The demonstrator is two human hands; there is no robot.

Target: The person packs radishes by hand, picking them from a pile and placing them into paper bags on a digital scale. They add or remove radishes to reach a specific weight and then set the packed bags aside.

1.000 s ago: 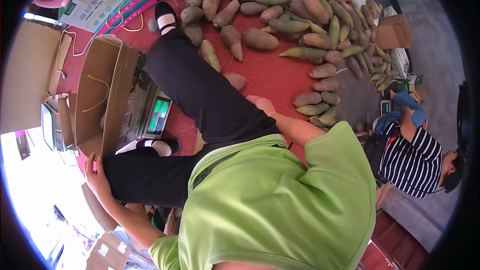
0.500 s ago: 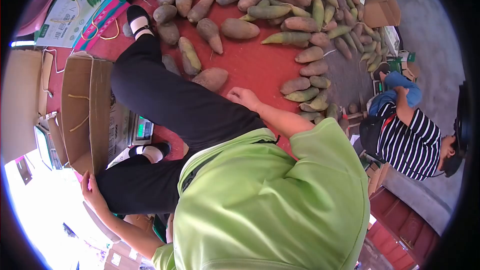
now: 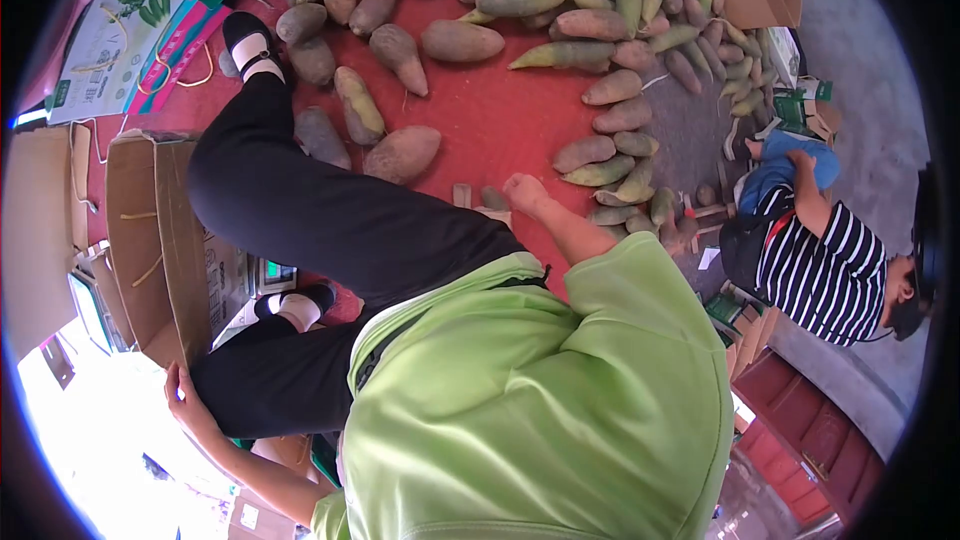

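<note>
Two hands: left hand (image 3: 190,403) at left knee (image 3: 222,388), beside one open box (image 3: 182,255); right hand (image 3: 524,191) over red floor (image 3: 508,120). Can't tell grip on either. Three roots (image 3: 402,155) just past right leg (image 3: 300,205); dozens piled beyond.

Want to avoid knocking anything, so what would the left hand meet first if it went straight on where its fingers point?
Most likely the left hand would meet the open cardboard box, just ahead of its fingertips. Depth is unclear from this view; they may be touching.
</note>
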